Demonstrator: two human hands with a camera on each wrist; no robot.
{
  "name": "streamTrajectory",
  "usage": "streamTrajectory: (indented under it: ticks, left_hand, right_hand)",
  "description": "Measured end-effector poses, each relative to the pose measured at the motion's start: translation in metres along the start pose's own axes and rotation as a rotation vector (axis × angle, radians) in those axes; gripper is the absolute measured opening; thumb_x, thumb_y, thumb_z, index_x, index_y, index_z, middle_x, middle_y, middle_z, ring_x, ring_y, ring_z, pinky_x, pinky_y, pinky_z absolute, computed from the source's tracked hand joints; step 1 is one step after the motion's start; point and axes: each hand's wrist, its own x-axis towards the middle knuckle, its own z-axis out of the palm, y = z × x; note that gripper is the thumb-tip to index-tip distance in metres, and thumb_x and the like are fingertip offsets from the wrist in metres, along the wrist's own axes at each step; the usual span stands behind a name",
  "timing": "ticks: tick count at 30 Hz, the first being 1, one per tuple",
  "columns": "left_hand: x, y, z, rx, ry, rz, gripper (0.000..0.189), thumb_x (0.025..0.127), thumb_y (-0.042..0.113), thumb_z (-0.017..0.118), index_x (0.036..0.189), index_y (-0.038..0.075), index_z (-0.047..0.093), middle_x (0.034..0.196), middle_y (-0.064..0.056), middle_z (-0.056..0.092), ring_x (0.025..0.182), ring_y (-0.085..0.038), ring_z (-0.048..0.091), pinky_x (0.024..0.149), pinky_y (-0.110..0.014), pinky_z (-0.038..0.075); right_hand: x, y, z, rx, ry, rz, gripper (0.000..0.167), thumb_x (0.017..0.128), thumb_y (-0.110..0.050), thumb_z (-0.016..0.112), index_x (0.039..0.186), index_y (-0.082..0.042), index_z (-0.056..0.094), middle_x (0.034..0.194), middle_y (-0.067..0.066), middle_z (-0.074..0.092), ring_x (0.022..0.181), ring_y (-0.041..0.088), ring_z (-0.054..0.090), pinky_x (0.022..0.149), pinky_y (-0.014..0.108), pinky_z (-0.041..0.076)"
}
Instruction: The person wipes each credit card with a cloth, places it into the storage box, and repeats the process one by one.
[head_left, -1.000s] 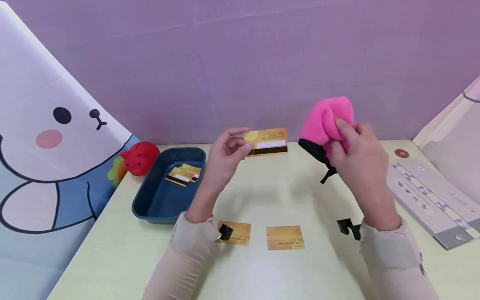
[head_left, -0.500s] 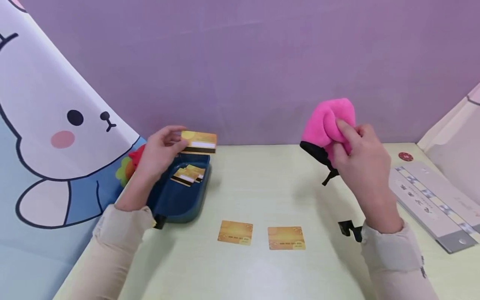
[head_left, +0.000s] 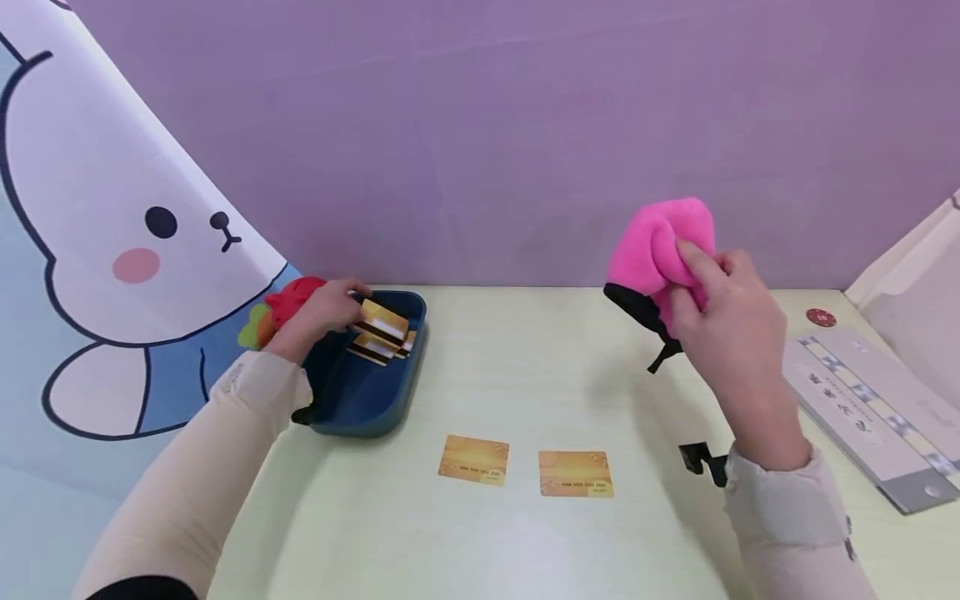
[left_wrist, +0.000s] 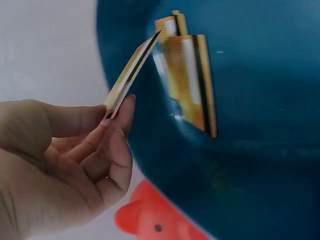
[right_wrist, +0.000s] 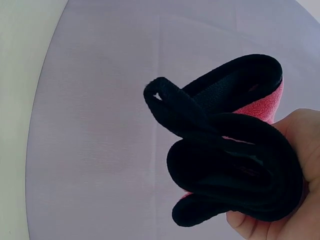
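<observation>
Over the blue tray (head_left: 367, 417) my left hand (head_left: 330, 307) pinches a gold bank card (head_left: 384, 322) by one end, between thumb and fingers. In the left wrist view that card (left_wrist: 131, 75) is tilted on edge, above several similar cards (left_wrist: 189, 82) lying in the tray. My right hand (head_left: 738, 325) grips a bunched pink cloth (head_left: 660, 242) with black edging, held up off the table. The right wrist view shows its folded black edge (right_wrist: 225, 165) and a small black loop (right_wrist: 172, 107).
Two gold cards (head_left: 474, 461) (head_left: 576, 475) lie face up on the table. A red piggy bank (head_left: 292, 298) stands behind the tray's left side. At right are a grey box (head_left: 862, 408), a red chip (head_left: 821, 317) and a purple backdrop (head_left: 487, 150) behind.
My left hand has carried its card leftward and down, from over the table's middle to over the tray. The right hand with the pink cloth has stayed nearly in place.
</observation>
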Motion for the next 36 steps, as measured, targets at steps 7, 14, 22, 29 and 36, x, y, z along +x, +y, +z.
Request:
streamTrajectory:
  ticks: [7,14,22,29,36]
  left_hand:
    - [0.008,-0.002,0.001,0.219,-0.033,-0.021,0.057,0.091,0.005,0.054,0.146,0.000,0.042,0.137,-0.027,0.049,0.104,-0.036,0.057,0.091,-0.046,0.056]
    - [-0.051,0.044,0.010,0.366,0.126,0.257,0.051,0.097,0.017,0.062,0.144,0.007,0.048,0.122,-0.019,0.065,0.094,-0.032,0.065,0.082,-0.046,0.056]
    - [-0.125,0.095,0.093,0.532,-0.383,0.354,0.064,0.091,0.028,0.074,0.148,0.016,0.046,0.142,-0.006,0.055,0.123,-0.021,0.055,0.102,-0.040,0.050]
    - [-0.130,0.085,0.128,0.700,-0.435,0.395,0.078,0.080,0.031,0.084,0.145,0.016,0.043,0.133,-0.004,0.052,0.111,-0.019,0.048,0.098,-0.039,0.047]
    - [-0.122,0.073,0.132,0.699,-0.480,0.426,0.075,0.080,0.038,0.082,0.141,0.017,0.043,0.128,0.000,0.053,0.112,-0.017,0.045,0.099,-0.037,0.045]
  right_hand:
    - [-0.002,-0.004,-0.001,0.008,0.007,0.010,0.039,0.095,-0.017,0.057,0.133,-0.016,0.066,0.104,0.025,0.061,0.087,0.042,0.059,0.062,0.060,0.040]
    - [0.001,-0.011,-0.003,0.013,0.005,-0.014,0.039,0.095,-0.015,0.055,0.133,-0.015,0.066,0.104,0.026,0.062,0.088,0.041,0.059,0.061,0.058,0.040]
    - [0.004,-0.013,-0.006,0.015,0.023,-0.035,0.038,0.095,-0.015,0.056,0.132,-0.014,0.067,0.104,0.027,0.062,0.086,0.042,0.059,0.062,0.059,0.042]
    - [0.003,-0.014,-0.006,0.016,0.008,-0.036,0.038,0.095,-0.014,0.056,0.132,-0.013,0.066,0.101,0.025,0.061,0.084,0.040,0.058,0.060,0.055,0.040]
    - [0.000,-0.015,-0.005,0.014,-0.019,-0.017,0.039,0.095,-0.014,0.057,0.134,-0.013,0.065,0.104,0.025,0.061,0.085,0.040,0.059,0.063,0.057,0.041]
